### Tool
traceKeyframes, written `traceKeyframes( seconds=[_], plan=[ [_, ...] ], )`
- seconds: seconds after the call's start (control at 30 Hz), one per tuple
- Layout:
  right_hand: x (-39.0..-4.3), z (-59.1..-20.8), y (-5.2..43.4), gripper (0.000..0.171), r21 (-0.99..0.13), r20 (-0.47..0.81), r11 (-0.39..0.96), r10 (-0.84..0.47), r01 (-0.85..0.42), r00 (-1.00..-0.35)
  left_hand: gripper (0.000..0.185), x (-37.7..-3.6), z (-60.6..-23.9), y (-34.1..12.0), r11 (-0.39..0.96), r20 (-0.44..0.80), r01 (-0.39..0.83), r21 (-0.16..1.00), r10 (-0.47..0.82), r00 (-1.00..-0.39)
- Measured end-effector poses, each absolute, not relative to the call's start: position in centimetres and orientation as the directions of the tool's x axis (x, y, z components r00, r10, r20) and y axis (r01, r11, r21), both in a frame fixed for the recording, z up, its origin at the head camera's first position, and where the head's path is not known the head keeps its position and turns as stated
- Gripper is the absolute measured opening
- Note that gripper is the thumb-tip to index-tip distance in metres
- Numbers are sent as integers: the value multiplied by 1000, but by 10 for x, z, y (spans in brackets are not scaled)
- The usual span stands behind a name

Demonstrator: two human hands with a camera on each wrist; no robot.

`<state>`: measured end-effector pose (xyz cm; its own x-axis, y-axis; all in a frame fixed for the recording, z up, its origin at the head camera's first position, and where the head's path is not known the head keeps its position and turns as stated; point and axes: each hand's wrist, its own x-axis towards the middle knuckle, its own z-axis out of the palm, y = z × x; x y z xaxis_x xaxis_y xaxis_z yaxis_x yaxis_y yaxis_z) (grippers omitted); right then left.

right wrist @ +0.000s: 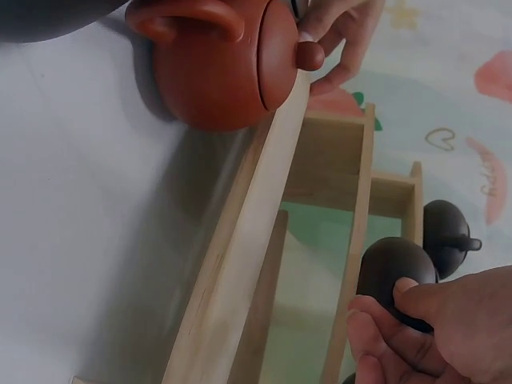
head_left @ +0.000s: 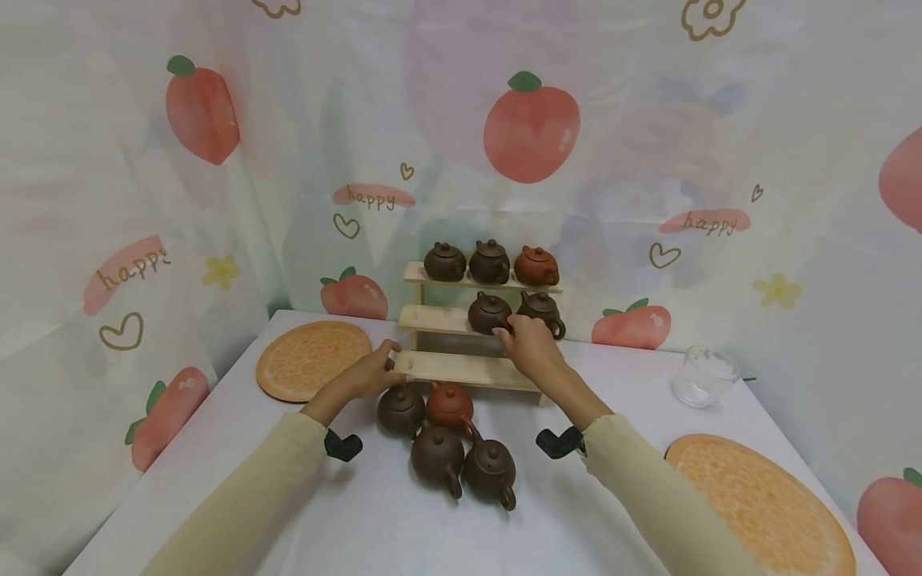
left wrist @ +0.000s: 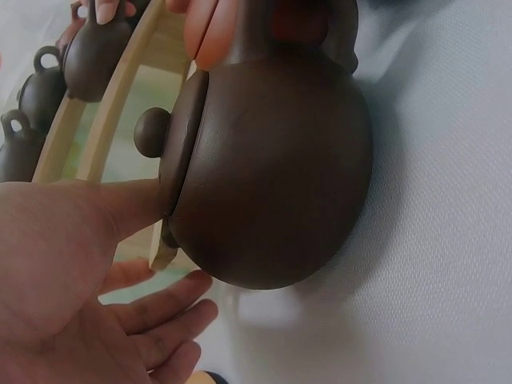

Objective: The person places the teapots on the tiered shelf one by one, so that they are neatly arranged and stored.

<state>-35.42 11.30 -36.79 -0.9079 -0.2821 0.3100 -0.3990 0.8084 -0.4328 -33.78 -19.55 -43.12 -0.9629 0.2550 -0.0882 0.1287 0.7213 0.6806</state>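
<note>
Gripping a dark brown teapot [head_left: 490, 313] on the middle step of the wooden tiered rack [head_left: 461, 370], the right hand [head_left: 531, 346] curls its fingers [right wrist: 384, 336] round the pot's body, as the right wrist view shows. Just beside it on that step stands another dark teapot [head_left: 542, 310], nearer the rack's right end; the step's left part is bare wood. The top step carries three teapots [head_left: 491, 262], the rightmost one reddish. The bottom step holds none, and the left hand [head_left: 374, 371] pinches its left end, thumb on top.

On the white table [head_left: 238, 448], just in front of the rack's lower edge, four teapots [head_left: 446, 436] sit clustered: one dark and one reddish nearest the rack, two dark ones closer to the person. So, by my reading, five pots are shelved and four remain on the table. Round orange-slice mats [head_left: 311, 359] lie towards the table's far left corner and near right edge, and a glass cup [head_left: 704, 376] stands near the far right corner.
</note>
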Motion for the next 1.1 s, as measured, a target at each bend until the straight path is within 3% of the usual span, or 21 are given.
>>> traceKeyframes(
  seconds=[0.43,0.6,1.1],
  plan=[
    [-362,-363,112,28,-435,244,831,-262,-347,-934,62,-339,-433,-194,717,-62,169,676,284,-957],
    [-357,-364,116,38,-433,224,840,-250,-326,-942,61,-339,-434,-193,717,-58,176,674,289,-955],
    [-289,-379,152,45,-434,-29,841,-373,-324,-927,62,-336,-431,-195,719,-65,165,675,281,-958]
  ],
)
